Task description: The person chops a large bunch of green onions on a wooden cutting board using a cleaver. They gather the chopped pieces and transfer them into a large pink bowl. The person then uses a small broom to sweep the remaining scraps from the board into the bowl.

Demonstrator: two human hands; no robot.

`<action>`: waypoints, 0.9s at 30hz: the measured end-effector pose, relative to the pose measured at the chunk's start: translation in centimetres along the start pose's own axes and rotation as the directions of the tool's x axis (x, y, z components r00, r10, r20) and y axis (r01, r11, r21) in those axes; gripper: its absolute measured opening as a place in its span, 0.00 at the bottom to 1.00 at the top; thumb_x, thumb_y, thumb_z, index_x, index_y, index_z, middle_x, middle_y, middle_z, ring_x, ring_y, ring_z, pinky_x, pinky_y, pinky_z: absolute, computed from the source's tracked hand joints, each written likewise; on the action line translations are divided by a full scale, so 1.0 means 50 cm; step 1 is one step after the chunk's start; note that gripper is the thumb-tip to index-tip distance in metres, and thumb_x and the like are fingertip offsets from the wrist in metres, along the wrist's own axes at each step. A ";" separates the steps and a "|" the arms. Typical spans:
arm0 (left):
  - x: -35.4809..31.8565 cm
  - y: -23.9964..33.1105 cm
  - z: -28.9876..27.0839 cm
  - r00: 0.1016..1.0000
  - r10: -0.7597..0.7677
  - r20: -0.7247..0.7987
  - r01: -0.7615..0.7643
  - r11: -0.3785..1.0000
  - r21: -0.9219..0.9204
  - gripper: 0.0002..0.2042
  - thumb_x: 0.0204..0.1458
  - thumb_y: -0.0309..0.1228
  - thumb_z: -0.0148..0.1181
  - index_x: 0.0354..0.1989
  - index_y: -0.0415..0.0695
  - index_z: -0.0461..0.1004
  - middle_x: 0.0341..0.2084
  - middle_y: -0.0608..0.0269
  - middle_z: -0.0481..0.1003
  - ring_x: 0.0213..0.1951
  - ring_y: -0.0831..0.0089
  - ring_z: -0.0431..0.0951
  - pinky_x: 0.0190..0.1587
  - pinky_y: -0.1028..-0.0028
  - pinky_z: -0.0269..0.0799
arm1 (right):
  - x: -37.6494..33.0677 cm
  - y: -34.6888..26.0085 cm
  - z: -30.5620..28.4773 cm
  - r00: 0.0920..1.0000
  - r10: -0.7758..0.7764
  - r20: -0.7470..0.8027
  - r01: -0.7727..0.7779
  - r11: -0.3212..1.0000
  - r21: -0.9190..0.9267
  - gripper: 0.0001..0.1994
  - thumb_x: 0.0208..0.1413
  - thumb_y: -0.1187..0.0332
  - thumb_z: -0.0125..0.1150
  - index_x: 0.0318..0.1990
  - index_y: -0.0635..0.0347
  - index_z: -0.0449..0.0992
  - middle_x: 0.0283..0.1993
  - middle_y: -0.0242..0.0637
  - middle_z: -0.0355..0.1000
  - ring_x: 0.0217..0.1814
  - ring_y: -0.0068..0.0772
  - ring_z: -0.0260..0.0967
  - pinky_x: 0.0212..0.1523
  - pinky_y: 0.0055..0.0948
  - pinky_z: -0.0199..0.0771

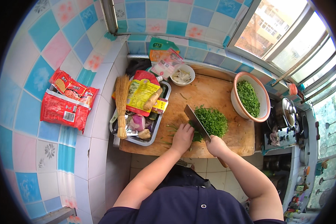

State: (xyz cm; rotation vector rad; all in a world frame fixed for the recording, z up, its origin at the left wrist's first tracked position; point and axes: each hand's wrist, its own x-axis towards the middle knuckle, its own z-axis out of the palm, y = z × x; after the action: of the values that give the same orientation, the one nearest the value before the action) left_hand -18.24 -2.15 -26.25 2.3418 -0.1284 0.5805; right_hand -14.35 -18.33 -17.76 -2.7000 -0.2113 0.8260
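Observation:
My right hand (216, 146) is wrapped round the handle of a cleaver (198, 123), whose broad dark blade stands on edge over the board. Against the blade's right side lies a heap of finely chopped green herbs (212, 121). My left hand (183, 138) rests just left of the blade with bent fingers, pressing down on green herb stalks (171, 128). Thin ends of these stalks stick out beside it; most of what lies under the fingers is hidden. Beneath everything is a thick wooden cutting board (209, 89).
A rimmed basin (265, 108) of chopped greens stands at the board's far right, and a small white bowl (190, 71) of pale pieces at the back. On the left, a metal tray (145, 142) holds a straw brush (122, 104), ginger, onion and packets. Red packages (63, 112) lie farther left.

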 end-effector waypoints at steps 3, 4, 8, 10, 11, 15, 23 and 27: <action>-0.003 -0.002 0.001 1.000 0.015 -0.016 -0.015 1.000 -0.007 0.08 0.43 0.21 0.59 0.34 0.41 0.71 0.33 0.57 0.69 0.41 0.56 0.69 0.44 0.64 0.69 | 0.017 -0.055 -0.017 0.996 0.064 0.064 -0.069 0.995 0.073 0.15 0.59 0.63 0.48 0.38 0.69 0.73 0.27 0.52 0.74 0.23 0.46 0.74 0.30 0.40 0.76; -0.005 -0.002 0.001 0.999 0.025 -0.028 -0.025 1.000 -0.009 0.08 0.44 0.21 0.59 0.34 0.41 0.71 0.33 0.57 0.69 0.41 0.56 0.69 0.44 0.64 0.69 | 0.024 -0.056 -0.018 0.995 0.064 0.073 -0.069 0.995 0.077 0.15 0.59 0.63 0.48 0.38 0.69 0.73 0.26 0.51 0.74 0.22 0.45 0.74 0.29 0.40 0.76; -0.005 -0.003 -0.001 0.999 0.033 -0.031 -0.033 0.999 -0.003 0.08 0.44 0.21 0.59 0.34 0.41 0.72 0.34 0.58 0.70 0.41 0.57 0.69 0.44 0.65 0.70 | 0.013 -0.045 -0.067 0.946 0.154 0.285 -0.230 0.938 0.257 0.12 0.58 0.66 0.51 0.36 0.70 0.70 0.18 0.38 0.64 0.15 0.32 0.64 0.18 0.34 0.71; -0.007 -0.007 -0.001 0.999 0.029 -0.025 -0.028 1.000 0.012 0.08 0.44 0.21 0.59 0.34 0.41 0.72 0.34 0.58 0.70 0.41 0.57 0.69 0.44 0.65 0.70 | -0.011 -0.033 -0.080 0.916 0.197 0.350 -0.312 0.897 0.313 0.10 0.58 0.67 0.54 0.35 0.68 0.70 0.18 0.34 0.62 0.14 0.28 0.60 0.17 0.33 0.69; -0.006 -0.006 0.001 0.999 0.021 -0.027 -0.021 1.000 0.005 0.08 0.44 0.21 0.59 0.34 0.41 0.72 0.34 0.58 0.70 0.42 0.57 0.69 0.45 0.65 0.70 | -0.027 -0.021 -0.074 0.906 0.215 0.365 -0.347 0.872 0.346 0.10 0.57 0.67 0.54 0.34 0.68 0.69 0.18 0.33 0.61 0.15 0.27 0.60 0.17 0.33 0.69; -0.010 -0.003 0.011 1.000 0.019 -0.016 -0.019 1.000 -0.004 0.08 0.45 0.21 0.59 0.35 0.41 0.72 0.35 0.58 0.70 0.42 0.57 0.69 0.45 0.65 0.70 | 0.020 0.011 0.041 0.990 0.120 0.074 -0.140 0.905 0.401 0.11 0.58 0.65 0.52 0.33 0.66 0.68 0.18 0.36 0.64 0.15 0.32 0.66 0.18 0.33 0.70; -0.016 0.011 -0.035 0.996 0.020 0.088 -0.017 0.999 -0.030 0.18 0.51 0.33 0.59 0.48 0.38 0.70 0.48 0.51 0.69 0.53 0.53 0.66 0.55 0.62 0.65 | 0.002 -0.012 -0.002 0.990 0.093 0.107 -0.136 0.825 0.549 0.11 0.56 0.64 0.53 0.34 0.65 0.71 0.21 0.39 0.69 0.18 0.35 0.70 0.23 0.33 0.71; -0.029 0.029 -0.060 0.977 0.056 0.206 -0.065 0.997 0.037 0.31 0.48 0.41 0.63 0.58 0.37 0.63 0.57 0.48 0.61 0.60 0.50 0.59 0.63 0.60 0.58 | -0.011 0.018 -0.020 0.995 0.058 0.082 -0.095 0.810 0.579 0.10 0.56 0.64 0.55 0.34 0.64 0.70 0.18 0.30 0.63 0.13 0.25 0.62 0.18 0.28 0.66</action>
State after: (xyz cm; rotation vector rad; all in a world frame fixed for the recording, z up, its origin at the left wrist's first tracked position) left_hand -21.00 -1.34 -24.02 2.4435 -0.2854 0.3725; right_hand -14.18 -19.56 -17.01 -2.1115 0.1281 0.8296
